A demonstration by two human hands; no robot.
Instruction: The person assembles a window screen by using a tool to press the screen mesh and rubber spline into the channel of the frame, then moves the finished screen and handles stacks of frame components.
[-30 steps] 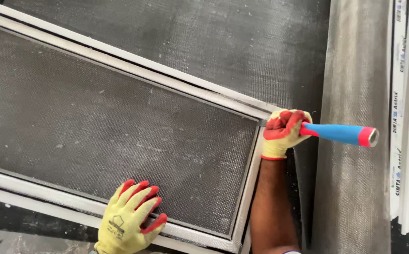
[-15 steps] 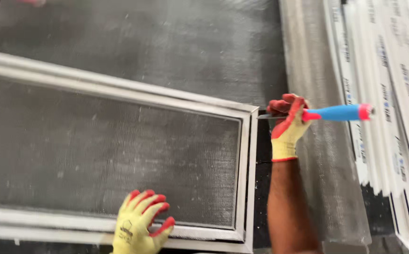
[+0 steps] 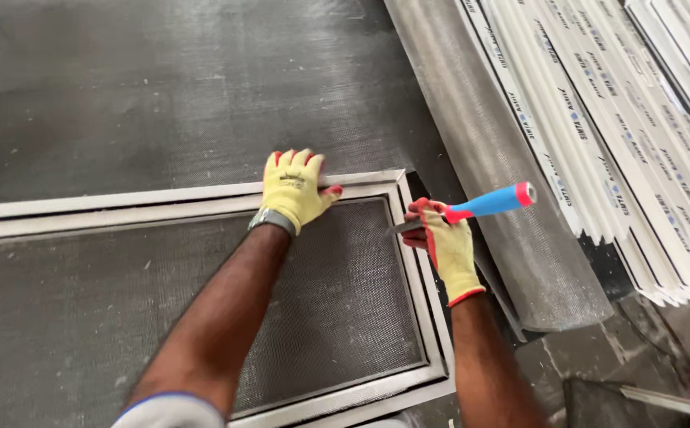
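- left hand [image 3: 293, 189], yellow glove with red fingertips, now lies flat, fingers spread, on the top rail of the white screen frame [image 3: 420, 261] near its top right corner; it grips nothing, only presses down
- a second ago that hand pressed the frame's near rail, so it has crossed to the far side; the view has swung too, and the frame corner now sits between the two hands
- right hand [image 3: 444, 242] is closed round a tool with a blue and red handle [image 3: 492, 200]; handle sticks out up and to the right of the fist, thin metal tip points left at the frame's right rail
- the tool grip reads the same as before; tip looks at or in the rail groove, so by my read work goes on along this edge while the left hand steadies the corner
- grey mesh [image 3: 202, 317] fills the frame, below and left of the left hand
- grey mesh roll [image 3: 511, 182] lies just right of the right hand, stacked white profiles [image 3: 638, 135] beyond it
- dark bench [image 3: 162, 87] carries it all
- tool tip small, contact with the groove hard to tell; frame's left end cut off; right palm hidden
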